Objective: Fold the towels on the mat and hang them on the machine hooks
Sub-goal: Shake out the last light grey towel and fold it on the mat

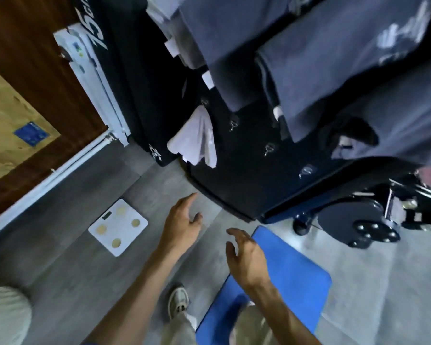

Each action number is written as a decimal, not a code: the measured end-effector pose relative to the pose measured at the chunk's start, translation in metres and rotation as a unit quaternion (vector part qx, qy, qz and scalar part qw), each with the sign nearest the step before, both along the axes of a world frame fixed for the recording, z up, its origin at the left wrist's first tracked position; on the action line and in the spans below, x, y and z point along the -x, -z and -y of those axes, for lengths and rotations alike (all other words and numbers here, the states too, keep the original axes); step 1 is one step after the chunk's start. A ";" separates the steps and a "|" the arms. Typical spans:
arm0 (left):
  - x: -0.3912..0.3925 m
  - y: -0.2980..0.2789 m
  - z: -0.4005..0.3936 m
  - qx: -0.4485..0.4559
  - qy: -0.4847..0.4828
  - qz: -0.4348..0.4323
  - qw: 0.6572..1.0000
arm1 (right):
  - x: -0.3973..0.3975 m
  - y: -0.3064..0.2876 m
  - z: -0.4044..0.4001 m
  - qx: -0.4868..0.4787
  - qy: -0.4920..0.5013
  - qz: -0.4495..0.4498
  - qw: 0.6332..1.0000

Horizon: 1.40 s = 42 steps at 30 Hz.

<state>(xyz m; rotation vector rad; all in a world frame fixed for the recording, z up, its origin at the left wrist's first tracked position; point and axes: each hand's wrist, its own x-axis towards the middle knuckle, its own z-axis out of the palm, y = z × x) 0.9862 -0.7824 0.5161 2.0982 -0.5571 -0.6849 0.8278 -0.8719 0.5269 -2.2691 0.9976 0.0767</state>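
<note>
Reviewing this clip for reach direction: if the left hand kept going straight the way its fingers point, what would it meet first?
The left hand, open and holding nothing, points up-frame toward the black machine. It would probably meet the machine's lower edge first, below the hanging white towel. Depth is unclear from this single view.

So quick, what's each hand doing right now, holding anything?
Left hand: open, fingers relaxed, holding nothing.
Right hand: open, fingers loosely spread above the mat, holding nothing.
</note>
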 end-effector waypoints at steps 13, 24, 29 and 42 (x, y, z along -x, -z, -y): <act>0.253 -0.018 0.006 -0.044 0.035 0.087 0.995 | 0.270 0.004 0.024 -0.087 -0.053 0.022 0.995; 0.550 -0.003 -0.066 -0.057 -0.164 0.059 0.983 | 0.544 0.028 0.023 -0.139 -0.203 0.034 0.969; 0.671 0.013 -0.150 -0.081 -0.282 -0.012 0.956 | 0.629 0.037 -0.034 -0.164 -0.308 -0.034 0.937; 0.923 0.051 -0.398 -0.116 -0.433 -0.103 0.888 | 0.771 0.071 -0.188 -0.078 -0.477 -0.181 0.856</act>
